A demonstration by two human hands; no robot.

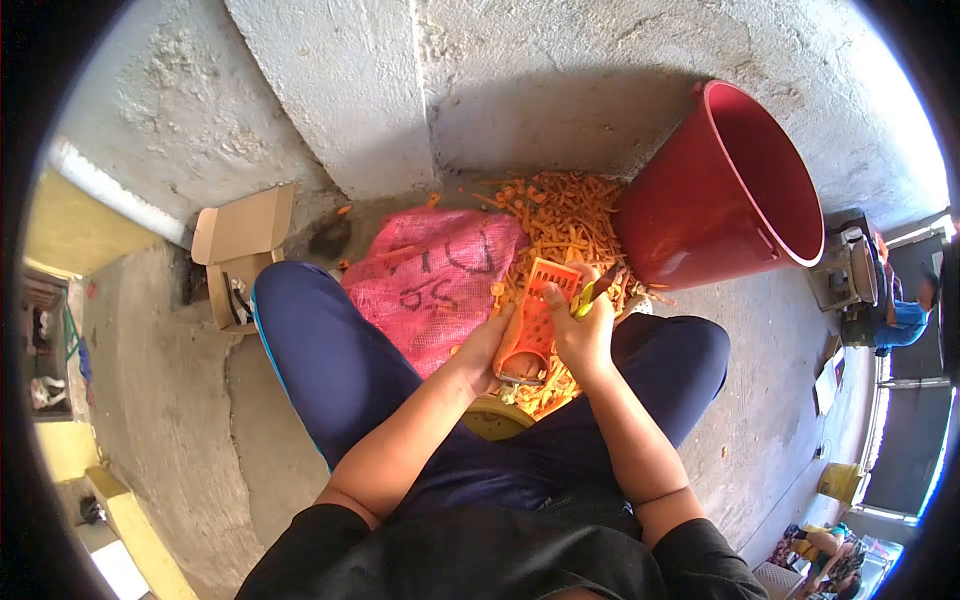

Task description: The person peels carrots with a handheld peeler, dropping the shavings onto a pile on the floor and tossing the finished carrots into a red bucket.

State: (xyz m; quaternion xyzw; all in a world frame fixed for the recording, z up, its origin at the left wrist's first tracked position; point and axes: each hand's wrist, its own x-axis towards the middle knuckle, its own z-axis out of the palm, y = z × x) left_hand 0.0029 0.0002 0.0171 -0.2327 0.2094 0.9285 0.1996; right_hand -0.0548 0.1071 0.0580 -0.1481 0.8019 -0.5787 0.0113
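Observation:
An orange grater (538, 318) with rows of holes is held at a slant over a heap of orange peelings or strips (567, 215). My left hand (486, 350) is closed around its left side near the lower end. My right hand (585, 335) is closed at the right, its thumb on the grater's face, with a yellow-green handled tool (592, 292) in its fingers. The tool's dark end points up and right. Below the hands, between the legs, shows the rim of a yellowish container (492, 422).
A pink mesh sack (425, 265) lies left of the heap. A large red bucket (690, 195) stands at the right by the wall. An open cardboard box (240, 235) is at the left. Other people (905, 318) are at the far right.

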